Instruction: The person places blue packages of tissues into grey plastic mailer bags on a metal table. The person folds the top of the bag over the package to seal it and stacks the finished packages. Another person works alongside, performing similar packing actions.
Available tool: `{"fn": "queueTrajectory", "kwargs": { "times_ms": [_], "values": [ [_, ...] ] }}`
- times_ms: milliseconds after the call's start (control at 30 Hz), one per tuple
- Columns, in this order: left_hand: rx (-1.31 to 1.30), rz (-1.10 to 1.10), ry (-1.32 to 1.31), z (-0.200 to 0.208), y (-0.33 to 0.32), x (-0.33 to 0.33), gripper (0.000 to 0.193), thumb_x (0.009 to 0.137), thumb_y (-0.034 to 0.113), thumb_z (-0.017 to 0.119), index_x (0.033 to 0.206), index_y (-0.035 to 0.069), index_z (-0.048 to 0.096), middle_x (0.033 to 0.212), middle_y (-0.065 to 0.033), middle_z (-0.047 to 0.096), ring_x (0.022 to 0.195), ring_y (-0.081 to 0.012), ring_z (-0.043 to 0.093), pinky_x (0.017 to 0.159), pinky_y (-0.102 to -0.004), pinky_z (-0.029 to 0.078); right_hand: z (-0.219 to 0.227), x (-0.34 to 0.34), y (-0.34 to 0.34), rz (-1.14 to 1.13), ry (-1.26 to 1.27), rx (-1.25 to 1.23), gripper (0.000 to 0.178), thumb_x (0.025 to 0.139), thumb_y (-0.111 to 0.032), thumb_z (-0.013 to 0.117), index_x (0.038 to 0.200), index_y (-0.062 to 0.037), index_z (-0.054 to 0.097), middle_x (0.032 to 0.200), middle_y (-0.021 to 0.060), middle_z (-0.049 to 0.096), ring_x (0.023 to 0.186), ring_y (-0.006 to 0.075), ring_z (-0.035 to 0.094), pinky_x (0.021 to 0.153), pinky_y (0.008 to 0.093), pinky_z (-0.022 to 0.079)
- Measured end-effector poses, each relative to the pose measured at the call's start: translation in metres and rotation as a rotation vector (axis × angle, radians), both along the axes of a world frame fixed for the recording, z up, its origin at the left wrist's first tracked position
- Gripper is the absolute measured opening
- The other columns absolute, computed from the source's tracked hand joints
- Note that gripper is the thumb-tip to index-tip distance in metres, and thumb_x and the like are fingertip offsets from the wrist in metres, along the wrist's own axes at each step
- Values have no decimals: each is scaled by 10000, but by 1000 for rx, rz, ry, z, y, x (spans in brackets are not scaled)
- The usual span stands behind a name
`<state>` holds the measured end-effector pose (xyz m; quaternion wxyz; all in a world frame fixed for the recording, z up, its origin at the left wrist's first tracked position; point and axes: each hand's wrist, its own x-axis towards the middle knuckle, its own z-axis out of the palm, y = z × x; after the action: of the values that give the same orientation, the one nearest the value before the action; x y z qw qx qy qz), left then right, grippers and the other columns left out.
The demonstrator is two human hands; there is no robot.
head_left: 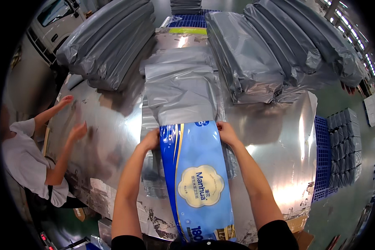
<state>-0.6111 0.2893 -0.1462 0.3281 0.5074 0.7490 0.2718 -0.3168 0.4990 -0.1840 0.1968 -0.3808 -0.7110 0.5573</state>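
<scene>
A long blue plastic-wrapped package (208,154) with a cream label lies lengthwise in front of me, its near end against my body. Its far end is inside the mouth of a grey plastic bag (181,93), which stretches away from me, wrinkled and loose. My left hand (151,140) is closed at the left side of the bag's mouth, fingers partly hidden by the package edge. On the opposite side, my right hand (226,132) pinches the bag's edge beside the package corner. More flat grey bags (154,179) lie beneath the package.
Wrapped grey bundles stand at the far left (112,46) and far right (250,54) of the metal table (275,154). At the left edge a co-worker (33,154) reaches both hands over the table. Grey packs (343,146) sit on a blue pallet (322,158) to the right.
</scene>
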Motion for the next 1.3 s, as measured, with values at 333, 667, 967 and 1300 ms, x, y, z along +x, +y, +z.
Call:
{"fn": "queueTrajectory", "kwargs": {
  "times_ms": [333, 667, 967, 1300],
  "values": [
    [-513, -447, 38, 14, -189, 138, 212, 740, 96, 593, 918, 14, 675, 905, -230, 670, 844, -369, 649, 737, -454, 507, 70, 146, -124, 801, -449, 89, 222, 646, -93, 664, 860, -32, 669, 741, 144, 676, 691, 244, 644, 642, 370, 504],
    [-468, -401, -450, 6, -398, 274, 357, 737, 174, 635, 1054, 9, 632, 997, -231, 653, 951, -342, 632, 827, -417, 486, 55, 304, -373, 516, -453, -237, 359, 785, -201, 646, 1109, -47, 655, 1135, 207, 647, 1044, 344, 617, 874, 415, 483],
    [-31, 138, -472, 51, -337, 259, 269, 893, 179, 496, 797, 17, 690, 713, -21, 629, 637, -102, 587, 573, -279, 472, 115, 266, -316, -43, -355, -7, 195, 783, -210, 667, 827, -19, 666, 696, 134, 632, 664, 236, 629, 619, 339, 490],
    [-42, 386, -120, -12, -370, 291, 314, 728, 208, 787, 815, -19, 589, 680, -89, 605, 572, -150, 580, 540, -308, 462, 52, 224, -421, 217, -126, 740, 235, 851, -238, 630, 1025, -81, 640, 852, 132, 652, 779, 326, 630, 704, 438, 507]
  ]
}}
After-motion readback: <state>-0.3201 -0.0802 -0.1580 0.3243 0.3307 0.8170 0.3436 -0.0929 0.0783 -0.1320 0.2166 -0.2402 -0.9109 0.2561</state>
